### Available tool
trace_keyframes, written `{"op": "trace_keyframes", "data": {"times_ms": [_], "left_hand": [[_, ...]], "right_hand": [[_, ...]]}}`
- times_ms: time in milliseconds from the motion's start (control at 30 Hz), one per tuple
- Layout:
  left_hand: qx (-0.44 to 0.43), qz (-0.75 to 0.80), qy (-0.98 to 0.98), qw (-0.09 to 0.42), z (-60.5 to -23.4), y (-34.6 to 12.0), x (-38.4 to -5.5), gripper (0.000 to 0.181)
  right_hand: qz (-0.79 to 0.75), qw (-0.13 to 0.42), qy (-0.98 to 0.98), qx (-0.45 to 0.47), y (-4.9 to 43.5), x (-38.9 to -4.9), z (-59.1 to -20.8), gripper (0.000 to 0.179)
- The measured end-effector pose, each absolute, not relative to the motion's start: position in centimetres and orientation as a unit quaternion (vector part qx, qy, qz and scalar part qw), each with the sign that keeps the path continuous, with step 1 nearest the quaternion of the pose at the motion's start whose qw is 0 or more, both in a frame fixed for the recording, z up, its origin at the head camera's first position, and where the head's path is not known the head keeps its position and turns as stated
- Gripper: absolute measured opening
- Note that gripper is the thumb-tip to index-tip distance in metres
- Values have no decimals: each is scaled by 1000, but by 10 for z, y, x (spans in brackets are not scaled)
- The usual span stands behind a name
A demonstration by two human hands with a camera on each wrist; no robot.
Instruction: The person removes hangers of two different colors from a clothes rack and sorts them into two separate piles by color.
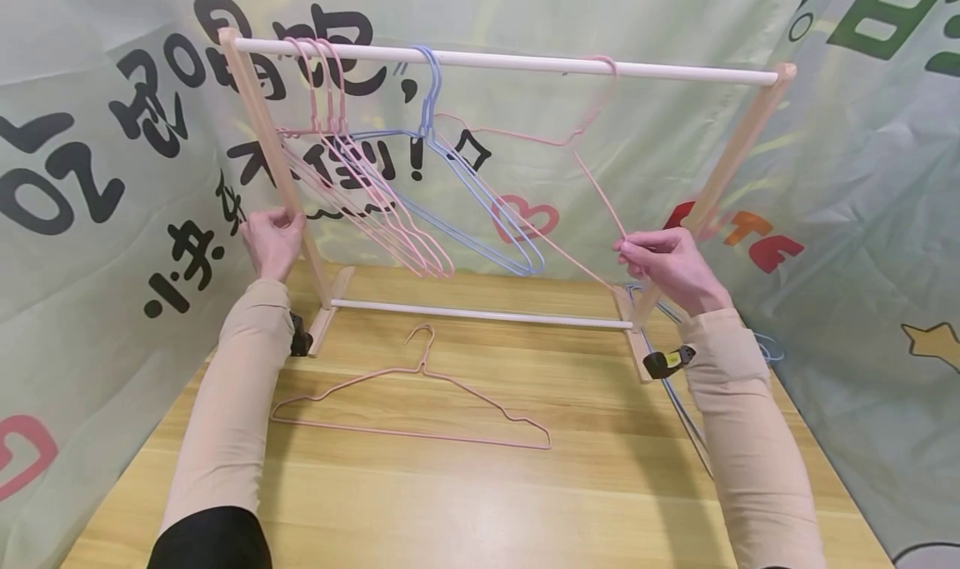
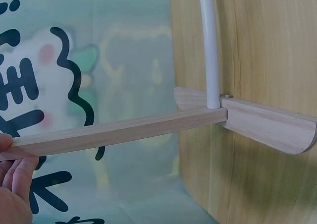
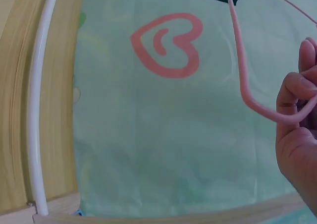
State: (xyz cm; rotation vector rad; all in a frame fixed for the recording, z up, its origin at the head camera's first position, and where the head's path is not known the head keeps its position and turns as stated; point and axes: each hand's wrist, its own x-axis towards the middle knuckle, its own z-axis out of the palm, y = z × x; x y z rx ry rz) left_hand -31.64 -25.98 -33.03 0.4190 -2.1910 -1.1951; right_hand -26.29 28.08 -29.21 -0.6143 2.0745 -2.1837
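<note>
My left hand [image 1: 273,240] grips the left wooden post [image 2: 124,127] of a clothes rack, thumb and fingers on either side of it. At the right, my right hand [image 1: 667,261] pinches a lower corner of a pink clothes hanger [image 3: 241,60]. This hanger's hook loops over the white top rail [image 1: 510,59], and its body slants toward the viewer's left. Several pink hangers [image 1: 330,102] hang close together near the rail's left end. Two blue hangers [image 1: 427,119] hang side by side left of the rail's middle.
Another pink hanger [image 1: 408,432] lies flat on the wooden table in front of the rack. Blue hangers [image 1: 678,411] lie at the right, partly behind my right forearm. A white lower bar [image 1: 480,312] joins the rack's feet. Printed cloth [image 1: 862,219] surrounds the table.
</note>
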Motion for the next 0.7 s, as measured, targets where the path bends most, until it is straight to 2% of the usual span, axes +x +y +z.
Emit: {"op": "trace_keyframes", "data": {"times_ms": [500,700], "left_hand": [[164,-467,-821,286,-329,-260,-317,31],[163,-470,-820,283,-329,-261,-317,32]], "right_hand": [[-771,18,605,-197,333,-249,-307,29],[-769,6,617,-166,345,-244,-311,26]]}}
